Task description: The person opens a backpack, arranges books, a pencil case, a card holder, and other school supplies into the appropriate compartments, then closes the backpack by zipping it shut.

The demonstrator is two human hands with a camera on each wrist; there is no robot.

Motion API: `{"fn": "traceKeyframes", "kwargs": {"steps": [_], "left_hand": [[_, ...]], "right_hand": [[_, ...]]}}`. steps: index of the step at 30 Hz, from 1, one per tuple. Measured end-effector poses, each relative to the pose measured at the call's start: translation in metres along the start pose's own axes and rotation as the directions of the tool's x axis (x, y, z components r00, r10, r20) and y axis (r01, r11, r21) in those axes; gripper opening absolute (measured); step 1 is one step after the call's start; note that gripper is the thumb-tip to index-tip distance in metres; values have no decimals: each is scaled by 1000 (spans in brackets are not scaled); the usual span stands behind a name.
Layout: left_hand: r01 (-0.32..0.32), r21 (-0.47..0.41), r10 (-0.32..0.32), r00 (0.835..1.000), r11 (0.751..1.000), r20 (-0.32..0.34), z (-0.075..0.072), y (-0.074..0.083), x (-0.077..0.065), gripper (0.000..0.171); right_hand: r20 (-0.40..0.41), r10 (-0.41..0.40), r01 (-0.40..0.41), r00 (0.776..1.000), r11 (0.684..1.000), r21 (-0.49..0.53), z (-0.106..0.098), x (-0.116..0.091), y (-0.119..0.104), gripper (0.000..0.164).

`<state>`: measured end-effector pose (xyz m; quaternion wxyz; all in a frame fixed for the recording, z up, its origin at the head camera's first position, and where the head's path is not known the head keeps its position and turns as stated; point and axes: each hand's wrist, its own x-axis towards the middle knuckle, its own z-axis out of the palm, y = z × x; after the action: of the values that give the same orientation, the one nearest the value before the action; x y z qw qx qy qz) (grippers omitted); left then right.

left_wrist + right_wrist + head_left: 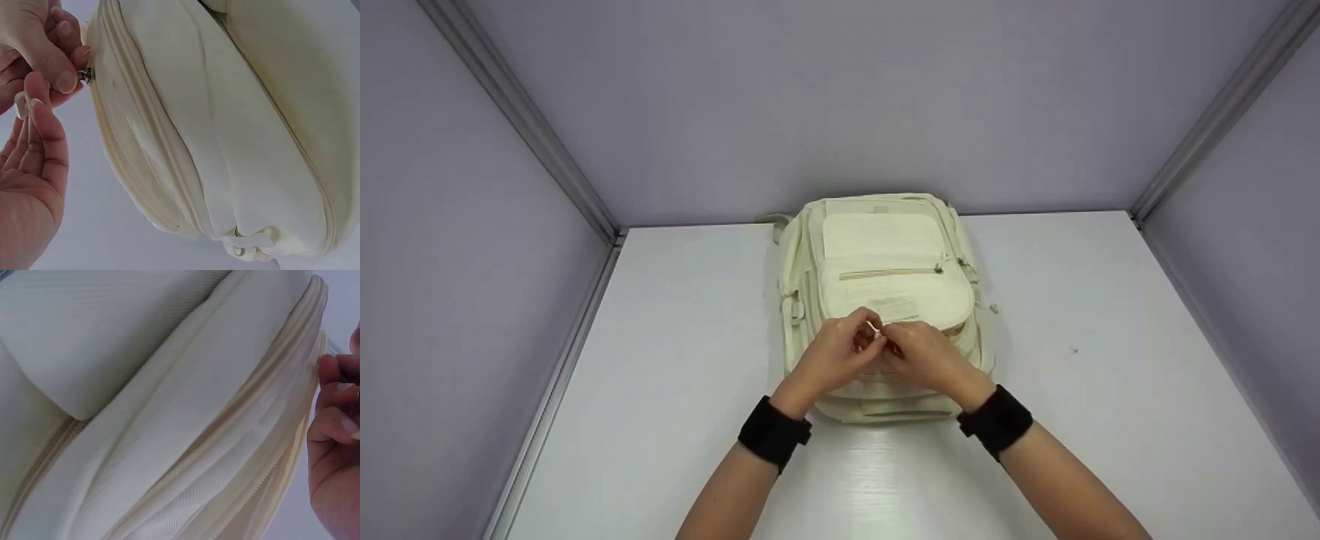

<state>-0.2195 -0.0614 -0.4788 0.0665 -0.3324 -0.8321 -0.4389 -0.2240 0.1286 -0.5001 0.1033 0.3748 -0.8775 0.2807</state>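
Note:
A cream backpack [885,292] lies on the white table, its front pockets facing up. Over its lower part both hands meet at the fingertips. My left hand [840,349] pinches a small white piece [21,106] between thumb and finger; its exact kind is unclear. With thumb and finger, my right hand [926,352] pinches a metal zipper pull [85,76] at the edge of the front pocket. In the right wrist view the curled fingers [337,405] sit beside the pocket's rim, where zipper teeth [242,500] show along a parted seam.
Another zipper pull [938,268] sits on the upper front pocket. A strap [776,219] sticks out at the bag's upper left. A tiny dark speck [1074,350] lies on the table [1110,420] to the right. Pale walls [870,97] enclose the back and sides.

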Motion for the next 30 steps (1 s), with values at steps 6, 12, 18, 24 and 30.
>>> {"fn": "traceKeyframes", "kwargs": {"steps": [6, 12, 18, 24, 30], "left_hand": [[-102, 295, 117, 993, 950, -34, 1, -17, -4, 24], [-141, 458, 122, 990, 878, 73, 6, -30, -10, 23], [-164, 441, 139, 986, 882, 89, 6, -36, -10, 20], [-194, 464, 174, 981, 864, 86, 6, -35, -10, 13], [-193, 476, 182, 981, 858, 71, 6, -34, -11, 11]], "right_hand": [[-9, 61, -61, 998, 998, 27, -4, -3, 0, 10], [-41, 60, -61, 997, 998, -17, -3, -9, 1, 14], [-103, 52, -55, 993, 998, -33, -1, -17, 4, 22], [-156, 86, -89, 984, 996, -10, -1, -28, 4, 18], [-204, 179, -182, 962, 983, 5, -8, -44, 7, 13]]}}
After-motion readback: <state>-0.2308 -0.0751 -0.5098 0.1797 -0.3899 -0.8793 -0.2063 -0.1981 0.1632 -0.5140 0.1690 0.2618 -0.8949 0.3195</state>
